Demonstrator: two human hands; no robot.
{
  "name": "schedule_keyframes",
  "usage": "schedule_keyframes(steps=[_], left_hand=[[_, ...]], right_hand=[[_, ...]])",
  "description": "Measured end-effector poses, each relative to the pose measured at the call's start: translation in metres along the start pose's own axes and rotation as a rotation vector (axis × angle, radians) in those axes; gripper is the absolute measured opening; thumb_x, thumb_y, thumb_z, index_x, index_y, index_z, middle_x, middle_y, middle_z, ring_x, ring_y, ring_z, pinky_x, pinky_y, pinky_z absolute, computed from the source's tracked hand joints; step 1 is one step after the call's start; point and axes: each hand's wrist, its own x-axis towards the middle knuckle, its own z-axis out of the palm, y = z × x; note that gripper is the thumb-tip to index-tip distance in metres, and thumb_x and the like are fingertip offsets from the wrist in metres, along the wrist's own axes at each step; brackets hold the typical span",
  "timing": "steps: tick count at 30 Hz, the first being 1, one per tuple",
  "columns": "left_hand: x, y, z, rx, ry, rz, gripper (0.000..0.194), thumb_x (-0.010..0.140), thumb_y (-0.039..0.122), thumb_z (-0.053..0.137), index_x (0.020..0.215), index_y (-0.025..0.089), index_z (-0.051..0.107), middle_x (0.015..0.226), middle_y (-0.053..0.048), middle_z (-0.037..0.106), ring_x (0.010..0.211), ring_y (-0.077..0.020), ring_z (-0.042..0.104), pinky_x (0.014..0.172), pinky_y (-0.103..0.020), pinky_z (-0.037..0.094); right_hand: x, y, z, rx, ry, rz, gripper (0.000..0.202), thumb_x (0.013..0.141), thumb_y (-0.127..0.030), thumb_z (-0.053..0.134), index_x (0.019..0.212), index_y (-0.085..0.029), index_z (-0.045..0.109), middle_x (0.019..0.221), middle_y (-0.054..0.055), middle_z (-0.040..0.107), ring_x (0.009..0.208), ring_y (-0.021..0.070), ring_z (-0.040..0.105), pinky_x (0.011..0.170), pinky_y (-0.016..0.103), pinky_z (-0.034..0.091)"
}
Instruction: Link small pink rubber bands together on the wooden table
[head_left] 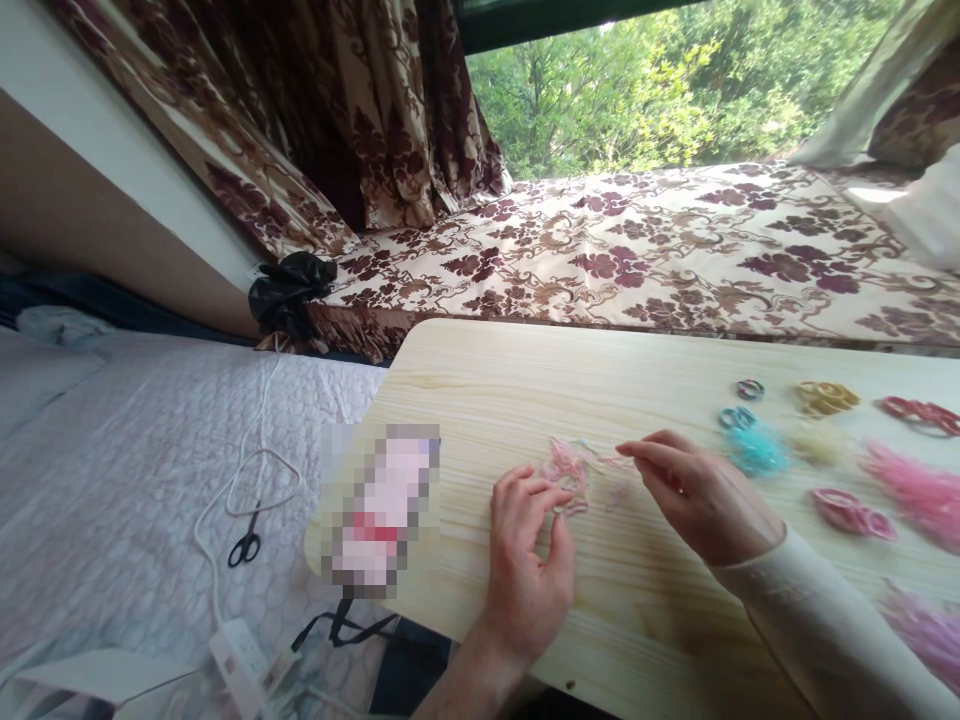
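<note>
A small tangle of pink and pale green elastic bands (pixel 568 468) lies on the wooden-topped table (pixel 480 390) between my hands. My left hand (pixel 529 560) rests at the near left side of the tangle, fingers curved and thumb apart, its fingertips touching the bands. To the right of it, my right hand (pixel 697 490) is closed in a pinch, with a thin pink elastic band (pixel 611 460) at the fingertips, stretching towards the tangle. Faint loose pink bits lie on the table below that band.
Sorted by colour at the right are blue bands (pixel 757 450), yellow bands (pixel 825 398), red bands (pixel 919 413), pink bands (pixel 855 513) and lilac bands (pixel 922 620). A blurred phone-like object (pixel 382 510) lies left. Black-handled scissors (pixel 245 548), a white cable and power strip (pixel 240 655) lie on the bed.
</note>
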Motion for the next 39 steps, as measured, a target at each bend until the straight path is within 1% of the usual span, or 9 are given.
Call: schedule_keyframes(steps=[3,6,9,12,17,25,31,34,39], left_hand=[[-0.0006,-0.0003,-0.0001,0.0,0.0,0.002,0.028,0.087,0.003,0.051,0.103,0.021,0.065,0.101,-0.007,0.067,0.119,-0.025,0.053,0.105,-0.048,0.046],[-0.0005,-0.001,0.0002,-0.005,-0.004,0.004,0.028,0.087,0.003,0.051,0.103,0.02,0.065,0.101,-0.007,0.066,0.119,-0.0244,0.053,0.105,-0.047,0.046],[0.0002,-0.0015,0.0006,-0.006,-0.008,-0.001,0.027,0.087,0.003,0.051,0.102,0.02,0.065,0.102,-0.007,0.066,0.12,-0.0242,0.052,0.106,-0.047,0.046],[0.0008,-0.0011,0.0003,-0.003,-0.005,-0.001,0.026,0.088,0.003,0.051,0.102,0.02,0.065,0.102,-0.007,0.066,0.12,-0.0247,0.052,0.106,-0.048,0.046],[0.0006,0.0004,-0.0011,-0.002,-0.006,0.0,0.028,0.087,0.004,0.051,0.104,0.02,0.065,0.102,-0.008,0.066,0.12,-0.0259,0.053,0.105,-0.049,0.047],[0.0003,-0.001,-0.0011,-0.006,-0.004,0.002,0.028,0.087,0.003,0.051,0.103,0.021,0.065,0.101,-0.008,0.066,0.119,-0.0252,0.054,0.105,-0.048,0.047],[-0.0002,-0.0012,-0.0015,-0.008,-0.008,-0.001,0.027,0.086,0.003,0.052,0.102,0.021,0.066,0.101,-0.007,0.066,0.119,-0.0247,0.053,0.105,-0.047,0.047],[-0.0002,-0.0016,-0.0016,-0.011,-0.009,0.001,0.026,0.087,0.004,0.052,0.102,0.02,0.065,0.101,-0.007,0.066,0.119,-0.0243,0.053,0.106,-0.047,0.046],[0.0006,-0.0017,-0.0009,0.003,-0.002,0.008,0.026,0.087,0.004,0.052,0.101,0.021,0.066,0.1,-0.007,0.067,0.118,-0.0247,0.054,0.105,-0.048,0.047]], right_hand=[[0.0,0.0005,0.0012,0.0,0.001,0.004,0.031,0.086,-0.022,0.043,0.098,-0.019,0.072,0.082,0.007,0.071,0.051,0.0124,0.058,0.05,0.027,0.044],[-0.0013,0.001,0.0031,0.037,0.002,0.052,0.029,0.084,-0.023,0.045,0.104,-0.017,0.066,0.069,0.002,0.067,0.043,0.0111,0.052,0.046,0.026,0.041],[-0.0028,0.0004,0.0042,0.073,-0.01,0.099,0.024,0.084,-0.025,0.048,0.102,-0.017,0.061,0.06,-0.001,0.063,0.041,0.0107,0.05,0.044,0.025,0.04],[-0.0033,-0.0015,0.0033,0.053,0.004,0.058,0.023,0.084,-0.024,0.046,0.096,-0.018,0.065,0.067,0.001,0.066,0.044,0.0109,0.053,0.048,0.025,0.043],[-0.0013,-0.0041,-0.0004,0.02,-0.029,-0.004,0.031,0.085,-0.02,0.042,0.092,-0.019,0.072,0.085,0.008,0.071,0.054,0.013,0.061,0.053,0.027,0.047],[-0.0011,-0.0029,0.0005,0.033,-0.034,-0.014,0.028,0.086,-0.023,0.045,0.085,-0.02,0.073,0.08,0.007,0.072,0.055,0.0136,0.061,0.053,0.027,0.048],[-0.0015,-0.005,0.0007,0.044,-0.008,0.014,0.024,0.083,-0.022,0.047,0.091,-0.019,0.07,0.066,0.002,0.066,0.045,0.0106,0.052,0.048,0.025,0.044],[-0.0013,-0.0053,-0.002,0.054,-0.003,-0.008,0.025,0.084,-0.023,0.047,0.083,-0.019,0.071,0.073,0.005,0.068,0.049,0.0114,0.055,0.05,0.025,0.045],[-0.0023,-0.0034,-0.0033,0.05,-0.013,-0.002,0.028,0.085,-0.024,0.047,0.087,-0.02,0.075,0.08,0.007,0.071,0.051,0.012,0.057,0.052,0.026,0.046]])
